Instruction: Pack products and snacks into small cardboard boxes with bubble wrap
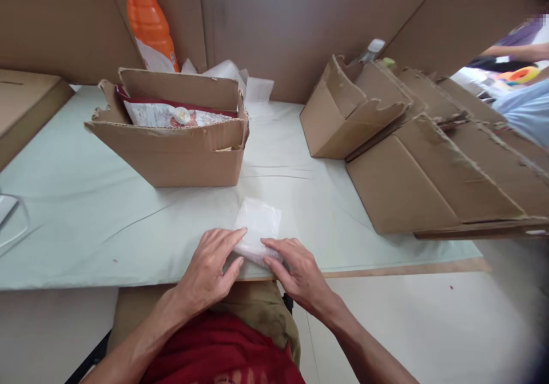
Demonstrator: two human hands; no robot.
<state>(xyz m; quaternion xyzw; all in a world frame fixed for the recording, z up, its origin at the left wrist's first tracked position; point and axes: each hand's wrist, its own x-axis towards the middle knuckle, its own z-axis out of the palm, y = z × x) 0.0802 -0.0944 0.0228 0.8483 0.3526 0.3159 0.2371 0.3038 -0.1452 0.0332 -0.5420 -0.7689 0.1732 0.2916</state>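
Observation:
A small stack of clear plastic bags [258, 215], or one folded bag, lies flat near the table's front edge; which of the two I cannot tell. My left hand [212, 264] grips its left side, with the thumb below and the fingertips resting on top. On the opposite side, my right hand [298, 267] holds the right lower corner between fingers and thumb. Just beyond stands an open cardboard box [193, 155], upright, with printed white and dark red packets [171, 112] inside.
Several open cardboard boxes [407, 172] crowd the right side, one with a clear bottle [374, 50] in it. An orange bottle [150, 21] and crumpled plastic [259, 90] stand at the back by a cardboard wall. A pale green cloth [128, 230] covers the table. At far right, another person's arm [518, 51] shows.

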